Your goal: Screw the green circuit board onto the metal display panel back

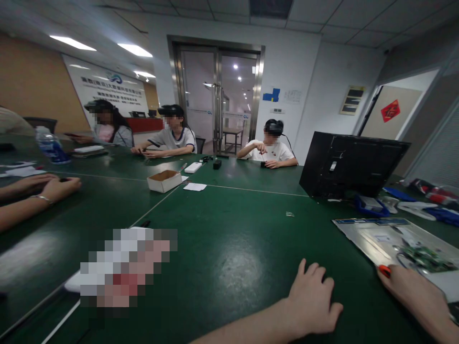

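Observation:
My left hand rests palm down on the green table, fingers stretched forward and thumb out to the side, holding nothing. Closed in a grip at the lower right, my right hand has an orange-ended object in it. Most of that object is hidden by the hand, so its kind does not show. Just beyond the right hand lies a flat silvery panel with a green circuit board on it. A small clear packet lies ahead of my left hand.
A black monitor-like panel stands at the right, beside a blue tray. An open carton is near the middle. A blurred-out object and cables lie left. Another person's hands are at far left; several people sit opposite.

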Tool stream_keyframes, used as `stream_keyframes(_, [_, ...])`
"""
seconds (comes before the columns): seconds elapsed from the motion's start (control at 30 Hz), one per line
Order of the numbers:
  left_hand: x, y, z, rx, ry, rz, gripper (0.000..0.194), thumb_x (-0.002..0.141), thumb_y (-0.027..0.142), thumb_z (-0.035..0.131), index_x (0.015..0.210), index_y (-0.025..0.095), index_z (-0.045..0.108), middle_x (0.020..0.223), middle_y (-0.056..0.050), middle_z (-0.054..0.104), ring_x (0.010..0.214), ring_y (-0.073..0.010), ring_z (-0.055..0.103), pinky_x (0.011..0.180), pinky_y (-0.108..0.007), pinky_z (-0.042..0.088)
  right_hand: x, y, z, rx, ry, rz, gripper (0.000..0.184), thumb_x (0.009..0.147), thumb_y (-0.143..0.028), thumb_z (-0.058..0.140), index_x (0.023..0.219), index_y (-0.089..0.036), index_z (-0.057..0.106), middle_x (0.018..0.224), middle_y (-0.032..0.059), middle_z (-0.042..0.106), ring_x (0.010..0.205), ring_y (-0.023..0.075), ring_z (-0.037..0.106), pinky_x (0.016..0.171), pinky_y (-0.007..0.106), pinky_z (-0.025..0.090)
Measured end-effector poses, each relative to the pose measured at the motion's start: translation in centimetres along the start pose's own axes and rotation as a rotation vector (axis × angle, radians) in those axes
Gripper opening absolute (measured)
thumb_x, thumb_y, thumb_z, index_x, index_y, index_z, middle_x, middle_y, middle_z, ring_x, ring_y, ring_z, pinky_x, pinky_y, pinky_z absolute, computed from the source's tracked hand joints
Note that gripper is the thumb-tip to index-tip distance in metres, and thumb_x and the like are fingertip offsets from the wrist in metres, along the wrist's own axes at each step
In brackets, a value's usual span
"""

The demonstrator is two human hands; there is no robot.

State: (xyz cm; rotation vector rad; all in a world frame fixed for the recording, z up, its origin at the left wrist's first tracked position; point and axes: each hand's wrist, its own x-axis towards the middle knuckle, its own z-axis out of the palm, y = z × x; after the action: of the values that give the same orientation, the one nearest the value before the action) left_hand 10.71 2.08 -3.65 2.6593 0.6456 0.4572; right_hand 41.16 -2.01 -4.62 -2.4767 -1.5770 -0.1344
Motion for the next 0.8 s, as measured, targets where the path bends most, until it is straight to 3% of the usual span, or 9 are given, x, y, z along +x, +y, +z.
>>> stream_keyframes(0.1, [-1.8,-0.1,-0.4,-0.007,-0.020,0.036,0.053,0.093,0.050,0.043,0.129,0.012,0.054,0.137,-0.017,0.050,0.131,-0.0318,0.039,0.113,-0.052,0.020,0.8,1.3,-0.5,-0.037,-0.042,0.090,0.044,0.079,-0.051,0.038,0.046,-0.025,0.050,0.054,0.0135,0.063,0.050,0.0291,0.063,0.049,0.042,0.050])
stream_keyframes(0.27, [-3.8,-0.6,-0.3,-0.002,-0.019,0.062,0.049,0.093,0.047,0.046,0.128,0.013,0.053,0.137,-0.016,0.051,0.130,-0.0303,0.041,0.113,-0.050,0.022,2.2,4.6,-0.5,-0.006,-0.011,0.114,0.047,0.081,-0.053,0.037,0.043,-0.027,0.047,0.057,0.0181,0.063,0.053,0.0325,0.064,0.053,0.047,0.050])
stream_keyframes(0.43, [-4.4,-0.6,-0.1,0.010,-0.037,0.072,0.049,0.092,0.045,0.048,0.128,0.013,0.053,0.137,-0.016,0.050,0.130,-0.0306,0.042,0.113,-0.049,0.023,2.9,7.1,-0.2,0.122,-0.172,0.107,0.056,0.082,-0.059,0.034,0.038,-0.029,0.051,0.054,0.0204,0.064,0.050,0.0317,0.065,0.055,0.047,0.051])
stream_keyframes(0.57, [-4.3,-1.0,0.3,0.029,-0.048,0.082,0.050,0.092,0.046,0.048,0.128,0.012,0.052,0.138,-0.017,0.050,0.129,-0.0315,0.042,0.112,-0.050,0.024,2.2,6.0,-0.7,0.125,-0.268,0.151,0.058,0.078,-0.066,0.035,0.042,-0.026,0.056,0.053,0.0142,0.066,0.054,0.0320,0.067,0.061,0.049,0.054])
stream_keyframes(0.8, [-4.2,-1.1,0.4,0.020,-0.045,0.085,0.049,0.092,0.046,0.049,0.129,0.013,0.052,0.138,-0.016,0.049,0.130,-0.0313,0.040,0.113,-0.051,0.022,-1.5,0.2,-0.9,0.039,-0.181,0.022,0.056,0.079,-0.067,0.037,0.060,-0.023,0.066,0.060,0.0132,0.069,0.061,0.0341,0.068,0.062,0.047,0.052])
